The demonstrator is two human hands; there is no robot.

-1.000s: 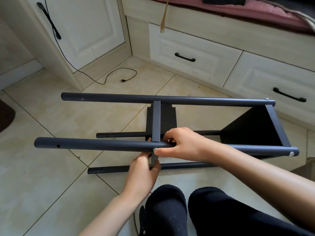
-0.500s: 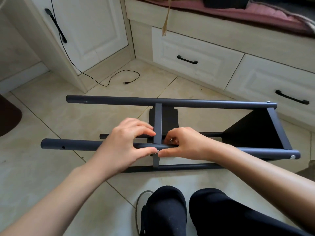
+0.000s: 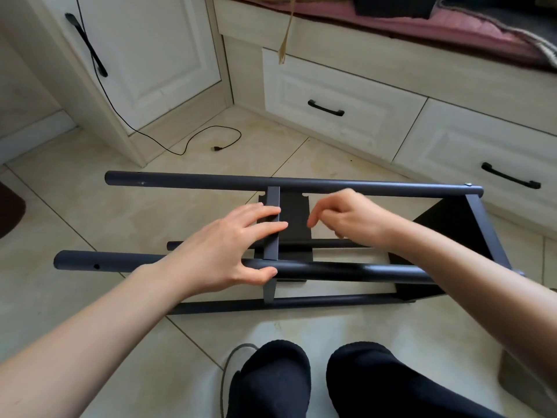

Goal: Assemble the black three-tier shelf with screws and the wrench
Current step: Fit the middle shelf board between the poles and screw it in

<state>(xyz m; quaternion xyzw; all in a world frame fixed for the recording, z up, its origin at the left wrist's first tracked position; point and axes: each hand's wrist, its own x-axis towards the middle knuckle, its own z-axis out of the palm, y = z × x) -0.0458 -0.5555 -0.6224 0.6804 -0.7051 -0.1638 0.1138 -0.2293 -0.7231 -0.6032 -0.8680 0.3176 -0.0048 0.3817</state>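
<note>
The black shelf frame lies on its side on the tiled floor in the head view. Its near pole (image 3: 346, 271) and far pole (image 3: 361, 187) run left to right. An end shelf panel (image 3: 446, 224) is fixed at the right, with a screw (image 3: 468, 184) in the far pole's end. A middle shelf panel (image 3: 297, 218) stands between the poles. My left hand (image 3: 229, 245) rests on that panel's grey edge strip (image 3: 271, 251), fingers straight across it and thumb on the near pole. My right hand (image 3: 346, 218) hovers above the panel, fingers loosely curled, with nothing seen in it.
White drawers with black handles (image 3: 327, 107) line the back and right. A black cable (image 3: 211, 140) trails on the floor behind the frame. My black-clad legs (image 3: 271, 381) are at the bottom, next to a grey cord (image 3: 232, 354). A dark mat (image 3: 9, 212) lies at far left.
My right hand has lifted off the near pole's joint and moved up and back. My left hand went from below the pole to lying flat across the middle panel's edge.
</note>
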